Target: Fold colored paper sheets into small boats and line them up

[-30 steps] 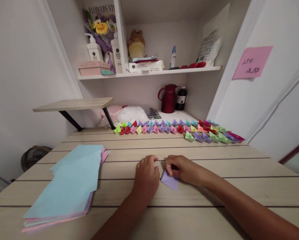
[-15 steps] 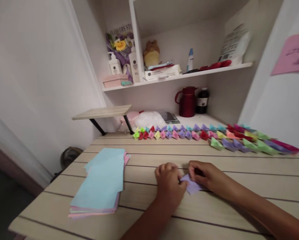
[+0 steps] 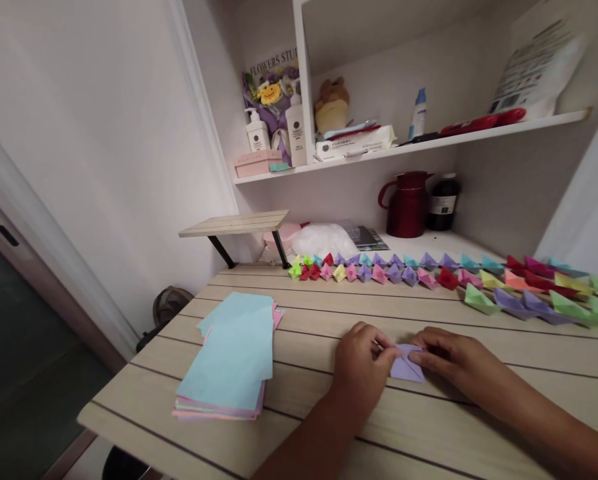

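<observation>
A small folded piece of purple paper [image 3: 407,370] lies low over the slatted table between my two hands, its creases showing. My left hand [image 3: 363,360] pinches its left edge between thumb and fingers. At the upper right edge, my right hand [image 3: 443,350] is closed on the same paper, thumb on its face. To the left rests a stack of coloured paper sheets [image 3: 233,357], light blue on top. Beyond my hands, folded paper boats [image 3: 393,273] of many colours stand in rows along the back of the table.
A small raised wooden shelf [image 3: 236,224] on black legs stands at the back left. Behind the boats are a red jug [image 3: 407,207] and a dark bottle [image 3: 443,203]. Above, a white shelf [image 3: 409,148] carries bottles and packets. The table's left edge [image 3: 143,340] slants toward me.
The view has swung left, so everything sits further right. My fingers have shifted on the purple paper, which now lies flatter and squarer with its folds facing me.
</observation>
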### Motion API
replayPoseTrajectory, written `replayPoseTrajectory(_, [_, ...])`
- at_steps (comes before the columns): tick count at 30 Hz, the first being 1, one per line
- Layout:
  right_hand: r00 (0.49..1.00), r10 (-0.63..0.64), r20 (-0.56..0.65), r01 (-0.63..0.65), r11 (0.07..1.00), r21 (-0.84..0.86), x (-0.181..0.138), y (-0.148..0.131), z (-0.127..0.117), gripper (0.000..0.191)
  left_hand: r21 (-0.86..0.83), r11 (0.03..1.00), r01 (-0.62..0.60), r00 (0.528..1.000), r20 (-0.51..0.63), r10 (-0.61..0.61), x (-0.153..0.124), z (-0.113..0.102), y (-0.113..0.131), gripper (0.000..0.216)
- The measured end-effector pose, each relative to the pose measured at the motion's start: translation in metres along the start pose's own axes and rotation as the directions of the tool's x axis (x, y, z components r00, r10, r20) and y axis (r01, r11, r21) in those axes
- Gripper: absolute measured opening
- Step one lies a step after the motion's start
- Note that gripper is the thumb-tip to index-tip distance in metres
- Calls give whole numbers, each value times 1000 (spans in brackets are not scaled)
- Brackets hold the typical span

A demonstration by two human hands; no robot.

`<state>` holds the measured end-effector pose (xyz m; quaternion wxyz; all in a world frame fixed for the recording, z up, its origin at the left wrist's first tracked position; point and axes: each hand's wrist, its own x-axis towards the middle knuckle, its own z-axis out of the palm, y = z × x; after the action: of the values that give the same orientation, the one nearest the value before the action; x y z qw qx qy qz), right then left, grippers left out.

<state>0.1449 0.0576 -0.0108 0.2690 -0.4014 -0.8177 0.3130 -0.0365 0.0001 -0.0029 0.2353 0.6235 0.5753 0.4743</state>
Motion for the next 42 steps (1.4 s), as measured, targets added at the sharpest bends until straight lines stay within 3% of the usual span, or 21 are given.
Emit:
replayPoseTrajectory(3, [996,78,-47,-71,988,138,2,2,1,27,-193,979,73,991,-96,-93,2,-3,3,34])
replayPoseTrajectory(5, [989,111,-95,-85,967,241,3,0,0,32,-294,951,97,988,-91,-129,3,-4,3,50])
replayPoseTrajectory(9, [976,186,-115,-113,879,463,4,-10,-3,38,-352,932,87,994,-27,-103,5,-1,-2,54])
replayPoseTrajectory(15, [978,178,-113,-64,763,643,1,-26,-2,37,-289,957,34,995,-81,-60,3,13,-7,50])
replayPoseTrajectory(19, [972,169,-161,6,672,741,0,-27,1,29,-121,989,-79,949,-312,38,3,9,-4,53])
replayPoseTrajectory(21, [959,194,-206,28,660,751,0,-26,1,26,-49,991,-127,919,-381,99,3,5,0,42])
replayPoseTrajectory(25, [944,209,-256,63,647,760,-1,-29,3,22,-33,978,-205,936,-299,186,0,-1,10,18])
replayPoseTrajectory(31, [977,114,-182,70,633,771,-4,-46,10,18,32,950,-309,930,-199,310,-3,-1,14,15])
replayPoseTrajectory(34, [978,71,-195,93,688,720,-5,-49,11,14,153,903,-401,877,-222,427,-3,-1,8,25])
replayPoseTrajectory(37, [976,-7,-220,150,751,643,-5,-47,8,11,293,808,-511,775,-249,580,-3,-2,4,27])
replayPoseTrajectory(40, [947,-105,-305,237,868,437,-7,-46,5,16,447,681,-580,674,-207,709,-3,-5,8,23])
replayPoseTrajectory(42, [909,-186,-373,287,928,237,-9,-46,4,30,543,603,-585,637,-154,756,-3,-7,11,21])
